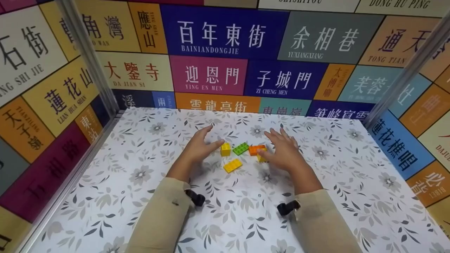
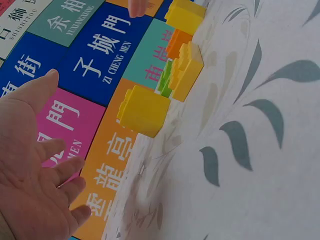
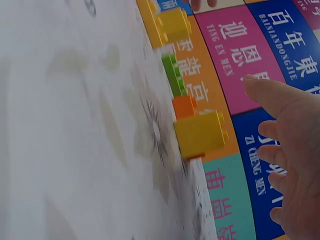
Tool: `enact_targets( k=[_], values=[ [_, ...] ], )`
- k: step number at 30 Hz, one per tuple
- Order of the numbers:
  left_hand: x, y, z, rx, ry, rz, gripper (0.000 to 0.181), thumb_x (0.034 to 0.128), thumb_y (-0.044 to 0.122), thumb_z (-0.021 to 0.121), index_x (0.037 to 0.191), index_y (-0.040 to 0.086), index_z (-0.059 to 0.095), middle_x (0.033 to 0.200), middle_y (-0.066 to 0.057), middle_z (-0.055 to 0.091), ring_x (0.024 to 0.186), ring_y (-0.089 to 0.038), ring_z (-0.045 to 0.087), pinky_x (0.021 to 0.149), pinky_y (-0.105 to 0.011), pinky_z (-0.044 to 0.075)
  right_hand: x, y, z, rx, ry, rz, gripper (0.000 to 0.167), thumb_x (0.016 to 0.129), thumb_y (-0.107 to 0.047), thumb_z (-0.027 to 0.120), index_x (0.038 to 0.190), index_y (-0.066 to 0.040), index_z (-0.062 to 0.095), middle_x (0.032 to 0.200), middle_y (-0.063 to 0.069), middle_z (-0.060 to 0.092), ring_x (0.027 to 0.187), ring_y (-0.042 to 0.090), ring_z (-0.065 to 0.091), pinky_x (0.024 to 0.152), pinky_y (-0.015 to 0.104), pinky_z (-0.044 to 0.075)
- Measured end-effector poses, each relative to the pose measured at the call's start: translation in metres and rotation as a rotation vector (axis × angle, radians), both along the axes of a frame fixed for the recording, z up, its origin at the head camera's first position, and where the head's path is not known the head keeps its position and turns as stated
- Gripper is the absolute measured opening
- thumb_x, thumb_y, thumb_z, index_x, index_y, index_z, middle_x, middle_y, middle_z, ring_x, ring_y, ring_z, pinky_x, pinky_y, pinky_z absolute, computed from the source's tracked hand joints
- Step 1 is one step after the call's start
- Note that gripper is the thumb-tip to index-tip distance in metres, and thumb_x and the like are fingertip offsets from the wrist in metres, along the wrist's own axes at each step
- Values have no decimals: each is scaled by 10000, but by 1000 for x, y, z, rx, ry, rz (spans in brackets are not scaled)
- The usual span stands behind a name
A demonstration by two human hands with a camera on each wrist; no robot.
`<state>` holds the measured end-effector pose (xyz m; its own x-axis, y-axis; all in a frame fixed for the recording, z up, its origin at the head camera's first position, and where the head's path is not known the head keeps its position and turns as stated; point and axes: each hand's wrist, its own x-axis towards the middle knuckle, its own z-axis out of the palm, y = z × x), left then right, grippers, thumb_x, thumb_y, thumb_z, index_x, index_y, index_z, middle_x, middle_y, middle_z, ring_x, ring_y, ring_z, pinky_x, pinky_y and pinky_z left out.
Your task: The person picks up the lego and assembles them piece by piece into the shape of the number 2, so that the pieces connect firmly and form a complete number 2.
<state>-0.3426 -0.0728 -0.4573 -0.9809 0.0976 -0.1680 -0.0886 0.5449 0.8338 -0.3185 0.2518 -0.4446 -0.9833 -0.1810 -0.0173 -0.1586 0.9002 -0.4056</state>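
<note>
Several toy building bricks lie on the table between the hands. A yellow square brick (image 1: 225,149) is nearest my left hand (image 1: 197,147), whose fingers are spread and hold nothing. To its right are a green brick (image 1: 240,149) and an orange brick (image 1: 255,150). A second yellow square brick (image 3: 199,136) sits by the orange one, partly behind my right thumb in the head view. My right hand (image 1: 284,151) hovers with extended fingers, apart from that brick in the right wrist view. Closer to me lies a longer yellow brick (image 1: 233,165).
White table (image 1: 239,218) with a grey leaf-and-flower pattern. Colourful panels (image 1: 225,31) with Chinese lettering enclose its back and sides, with clear posts at the corners. Black straps (image 1: 287,208) show at both sleeve cuffs.
</note>
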Motion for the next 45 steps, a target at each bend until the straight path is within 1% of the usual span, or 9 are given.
enact_targets(
  k=[3,9,15,19,24,29,34,39,45],
  values=[
    [-2,5,-2,84,-12,13,884,896,646,786,1641,438,359,1770,51,303,1651,-271,281,1321,-588,272,2,-12,1,-14,4,12,853,995,-651,641,1698,-312,297,1813,38,188,1700,356,-31,1312,705,-52],
    [-6,19,-7,206,17,13,771,929,507,812,1597,330,469,1669,43,481,1587,-227,403,1290,-506,369,4,-39,4,-45,55,36,800,1010,-590,662,1680,-275,357,1792,36,268,1702,342,38,1327,688,-9],
    [-4,28,-7,256,-44,36,675,963,401,795,1569,300,516,1615,35,534,1547,-216,451,1282,-490,383,10,-57,5,-122,80,73,759,995,-538,714,1646,-274,429,1767,14,332,1691,312,152,1327,678,142],
    [-3,27,-8,276,-103,46,654,975,389,789,1567,306,522,1598,51,541,1535,-212,456,1287,-513,369,13,-65,4,-192,61,85,703,994,-502,730,1614,-281,482,1728,11,408,1649,312,289,1318,621,257],
    [-1,25,-11,271,-123,25,641,989,339,777,1573,275,520,1589,33,552,1522,-213,477,1286,-506,371,15,-70,-1,-277,-9,109,665,998,-486,732,1593,-282,513,1670,33,489,1521,323,493,1246,566,411],
    [-1,25,-15,253,-86,-7,644,977,287,799,1562,243,532,1570,3,579,1491,-227,519,1265,-466,410,13,-72,-10,-313,-62,157,616,1006,-418,739,1561,-217,560,1577,48,589,1321,315,639,1091,535,533],
    [-2,25,-22,177,-30,-54,655,956,297,822,1548,230,549,1531,-36,615,1435,-247,565,1234,-456,444,12,-74,-17,-329,-106,199,538,1007,-335,752,1498,-155,628,1448,89,685,1184,274,701,1018,496,571],
    [-3,25,-25,104,-11,-99,637,967,326,809,1540,200,557,1505,-62,628,1410,-263,578,1227,-465,445,11,-75,-23,-325,-135,225,504,988,-219,770,1475,-161,654,1440,81,692,1134,236,714,981,437,591],
    [-2,26,-26,81,-29,-88,544,984,306,790,1489,231,606,1464,-28,652,1369,-235,598,1224,-459,444,11,-76,-28,-276,-133,223,481,946,-153,794,1418,-166,701,1325,46,736,955,179,639,836,341,530]
  ],
)
